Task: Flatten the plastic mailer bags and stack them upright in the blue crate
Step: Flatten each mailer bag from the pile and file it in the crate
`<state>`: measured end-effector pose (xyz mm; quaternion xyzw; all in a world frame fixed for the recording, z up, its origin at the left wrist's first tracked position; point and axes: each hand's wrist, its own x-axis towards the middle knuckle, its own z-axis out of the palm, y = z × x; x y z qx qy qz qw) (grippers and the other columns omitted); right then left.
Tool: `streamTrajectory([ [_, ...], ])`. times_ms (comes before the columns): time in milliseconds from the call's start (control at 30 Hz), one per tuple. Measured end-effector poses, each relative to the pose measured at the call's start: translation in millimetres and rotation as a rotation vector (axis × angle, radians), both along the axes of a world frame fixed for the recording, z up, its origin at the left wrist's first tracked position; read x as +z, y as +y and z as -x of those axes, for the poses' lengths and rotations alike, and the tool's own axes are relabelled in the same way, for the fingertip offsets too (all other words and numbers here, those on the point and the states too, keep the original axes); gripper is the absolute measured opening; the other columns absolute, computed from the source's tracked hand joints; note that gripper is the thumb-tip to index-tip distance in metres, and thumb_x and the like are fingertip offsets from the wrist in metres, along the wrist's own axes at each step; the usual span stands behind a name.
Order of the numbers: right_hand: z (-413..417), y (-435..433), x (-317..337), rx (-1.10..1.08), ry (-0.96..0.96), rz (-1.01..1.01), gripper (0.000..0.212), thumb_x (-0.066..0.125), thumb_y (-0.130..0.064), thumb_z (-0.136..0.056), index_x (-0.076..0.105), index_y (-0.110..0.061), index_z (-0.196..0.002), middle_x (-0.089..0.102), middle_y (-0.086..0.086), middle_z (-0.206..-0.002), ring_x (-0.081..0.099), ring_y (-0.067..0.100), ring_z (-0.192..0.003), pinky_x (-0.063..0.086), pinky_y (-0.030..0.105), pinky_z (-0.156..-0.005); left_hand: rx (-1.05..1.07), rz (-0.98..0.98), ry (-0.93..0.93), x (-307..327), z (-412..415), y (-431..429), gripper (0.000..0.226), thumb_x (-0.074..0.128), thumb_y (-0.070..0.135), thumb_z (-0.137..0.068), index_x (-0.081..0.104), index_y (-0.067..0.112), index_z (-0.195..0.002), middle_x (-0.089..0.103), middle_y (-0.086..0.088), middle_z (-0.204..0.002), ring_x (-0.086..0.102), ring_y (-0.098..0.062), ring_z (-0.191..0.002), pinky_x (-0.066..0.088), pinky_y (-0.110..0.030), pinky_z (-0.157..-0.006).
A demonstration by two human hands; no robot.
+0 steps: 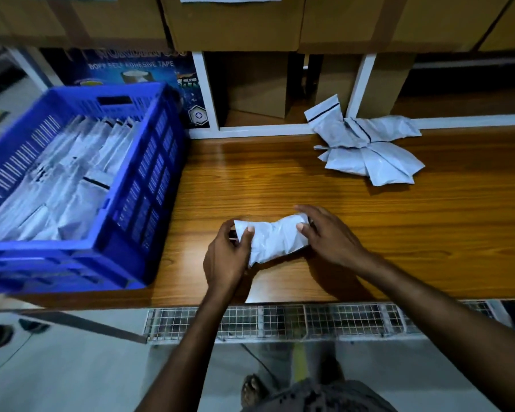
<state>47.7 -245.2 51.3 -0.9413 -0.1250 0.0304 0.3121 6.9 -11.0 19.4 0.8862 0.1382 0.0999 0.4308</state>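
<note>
The counter (250, 179) is a glossy wood-grain surface with light reflecting off its middle. Its near edge runs above a strip of wire mesh (309, 322), and a pale floor (72, 376) lies below. A bare foot (252, 391) shows at the bottom of the view.

Near the front edge, one crumpled mailer bag (275, 239) is held just over the counter between both hands. The left grip (226, 254) pinches the bag's left end, thumb on top and fingers curled behind. The right grip (324, 233) closes on the right end, thumb pressed on the upper face and fingers reaching over the far side.

The blue crate (137, 185) stands on the left end of the counter, its front corner overhanging the edge. It holds a dense row of flattened mailers (72, 173) standing on edge and leaning toward the back.

A loose pile of mailers (366, 144) lies at the back right of the counter, well apart from the hands, with one bag propped against the white shelf frame (207, 93).

Behind the counter, the frame's bays hold a brown carton (259, 84) and a dark blue box (131, 66) printed with "SELF ADHESIVE TAPE". Large cardboard boxes (235, 22) sit on the level above. Room lighting is dim.
</note>
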Motion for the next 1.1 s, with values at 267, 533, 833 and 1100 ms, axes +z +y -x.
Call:
streamTrajectory([
  [267,-2.5,2.9,-4.7,-0.183,-0.158,0.154,0.039,0.064,-0.024,-0.097,0.061,-0.021,-0.135,0.051,0.005,-0.138,0.045,0.027,-0.13,0.041,0.042,-0.104,0.052,0.036,-0.04,-7.7,-4.0,-5.5,0.037,0.056,0.044,-0.104,0.057,0.028,-0.137,0.07,0.004,-0.112,0.067,-0.024,-0.107,0.054,-0.04,-0.082],
  [533,-8.9,44.5,-35.1,0.168,-0.189,0.415,0.055,0.029,-0.04,-0.107,0.04,-0.013,-0.154,0.034,0.01,-0.163,0.021,0.027,-0.153,0.018,0.045,-0.122,-0.272,-0.677,-0.043,-16.6,4.3,-42.7,0.058,0.02,0.034,-0.109,0.032,0.008,-0.159,0.027,-0.009,-0.168,0.02,-0.025,-0.157,0.016,-0.038,-0.124],
  [833,-5.9,41.6,-55.9,0.149,-0.176,0.411,0.056,0.025,-0.04,-0.11,0.021,-0.02,-0.162,0.011,0.006,-0.17,0.001,0.022,-0.157,0.007,0.043,-0.126,-0.275,-0.746,-0.058,-44.0,11.8,-31.6,0.061,0.039,0.029,-0.106,0.028,0.006,-0.16,0.023,-0.01,-0.168,0.018,-0.025,-0.157,0.026,-0.044,-0.124],
  [1100,-24.5,32.3,-43.9,0.222,0.008,0.348,0.058,0.02,-0.046,-0.109,0.015,-0.025,-0.163,0.003,0.001,-0.17,-0.003,0.017,-0.157,0.007,0.041,-0.126,-0.229,-0.683,0.104,-18.2,-5.8,-43.4,0.066,0.02,0.042,-0.104,0.041,0.006,-0.156,0.035,-0.011,-0.164,0.029,-0.027,-0.154,0.017,-0.043,-0.126],
])
